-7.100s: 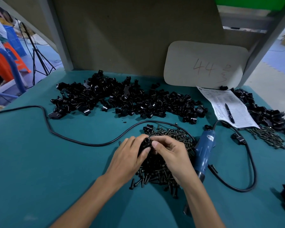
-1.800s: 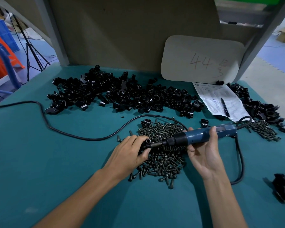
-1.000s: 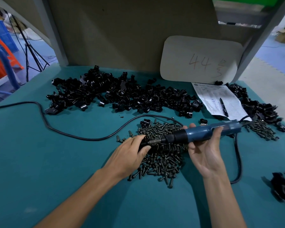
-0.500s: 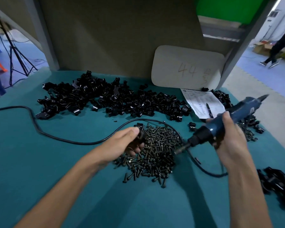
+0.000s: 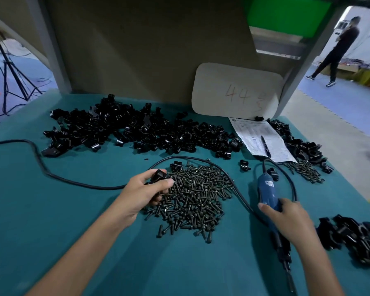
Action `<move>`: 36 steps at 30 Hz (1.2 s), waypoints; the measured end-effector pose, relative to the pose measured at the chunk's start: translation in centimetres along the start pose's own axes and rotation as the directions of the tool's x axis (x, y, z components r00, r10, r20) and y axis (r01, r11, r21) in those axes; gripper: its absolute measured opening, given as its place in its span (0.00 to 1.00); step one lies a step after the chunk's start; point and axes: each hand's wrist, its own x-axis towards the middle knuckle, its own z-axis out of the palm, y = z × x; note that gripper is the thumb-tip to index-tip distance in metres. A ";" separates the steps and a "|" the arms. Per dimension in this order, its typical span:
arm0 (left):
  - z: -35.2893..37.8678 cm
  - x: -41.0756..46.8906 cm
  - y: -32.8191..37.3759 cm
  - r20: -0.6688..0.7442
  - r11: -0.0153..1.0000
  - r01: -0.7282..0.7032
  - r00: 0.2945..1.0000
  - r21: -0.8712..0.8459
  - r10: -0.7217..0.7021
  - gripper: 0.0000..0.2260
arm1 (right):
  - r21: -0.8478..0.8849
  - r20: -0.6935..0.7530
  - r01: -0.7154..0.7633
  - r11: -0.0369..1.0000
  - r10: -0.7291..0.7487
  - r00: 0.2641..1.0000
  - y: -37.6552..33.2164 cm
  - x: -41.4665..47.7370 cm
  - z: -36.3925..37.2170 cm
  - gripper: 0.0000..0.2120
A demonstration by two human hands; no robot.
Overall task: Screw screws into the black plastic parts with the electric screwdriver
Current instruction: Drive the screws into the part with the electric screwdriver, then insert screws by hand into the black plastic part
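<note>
While the left hand [image 5: 145,194] curls over the near-left edge of a heap of small dark metal screws [image 5: 197,195], its thumb and fingers pinch one small black plastic part [image 5: 158,175] just above them. The right hand [image 5: 286,218] wraps round the blue-bodied electric screwdriver [image 5: 267,190], fingers closed over the barrel. The tool lies low to the right of the screws with its black bit end [image 5: 285,263] towards the person; whether it touches the surface I cannot tell. A black power cable [image 5: 73,182] curves round the far side of the screw heap and runs off left.

The teal-covered table [image 5: 30,221] carries a long pile of loose black plastic parts [image 5: 137,129] along the back. A white rounded card marked 44 [image 5: 237,90] leans on the brown back panel. A printed paper sheet [image 5: 254,135] with a dark pen [image 5: 266,146] on it lies below the card. More black parts [image 5: 355,238] sit at the near right edge. Beyond the table, a black tripod [image 5: 9,71] stands left, and a person in dark clothes [image 5: 338,50] walks on blue floor at far right.
</note>
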 end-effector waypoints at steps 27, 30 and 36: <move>1.0 1.3 -4.3 -0.061 0.634 -0.344 0.848 0.693 0.527 0.19 | -0.034 0.021 0.495 0.868 -0.495 0.869 -12.6 0.4 6.8 0.04; 1.3 1.5 -4.4 -0.056 0.579 -0.339 0.829 0.741 0.557 0.19 | 0.346 -0.052 0.457 0.819 -0.470 0.881 -12.8 0.4 6.3 0.04; 1.6 1.1 -4.5 0.062 0.444 -0.382 0.810 0.811 0.584 0.23 | 0.947 0.171 0.022 0.319 -0.562 0.810 -14.5 -1.2 7.0 0.12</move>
